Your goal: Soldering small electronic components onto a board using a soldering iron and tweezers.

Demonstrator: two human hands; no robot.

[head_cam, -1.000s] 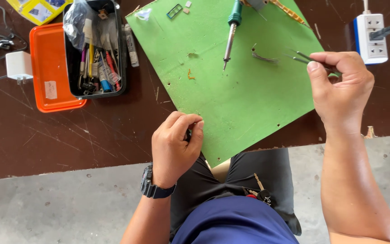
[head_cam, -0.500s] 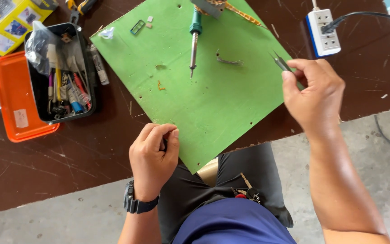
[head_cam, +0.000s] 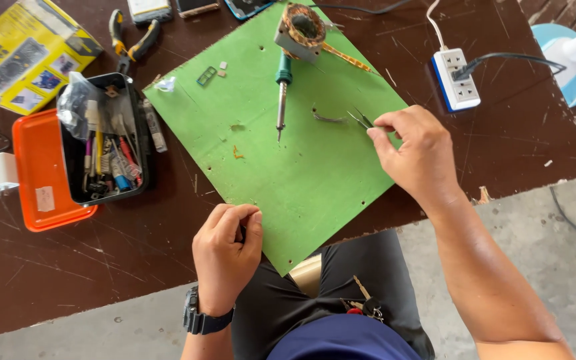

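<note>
My right hand pinches a pair of thin metal tweezers over the right side of a green work mat. My left hand is curled shut at the mat's near edge, fingertips pressed on something small and dark that I cannot make out. A soldering iron with a green handle lies on the mat, its tip pointing toward me. Its handle end sits by a round stand at the mat's far edge. A small bent metal piece lies just left of the tweezers' tips.
A black tray of tools sits in an orange lid at the left. Pliers and a yellow box lie beyond it. A white power strip is at the right, a blue fan base at the far right. The dark table's edge runs near me.
The view has shifted, so everything sits lower and further right in frame. My right hand with the tweezers has come closer to the mat's middle. My left hand stays curled at the mat's near edge.
</note>
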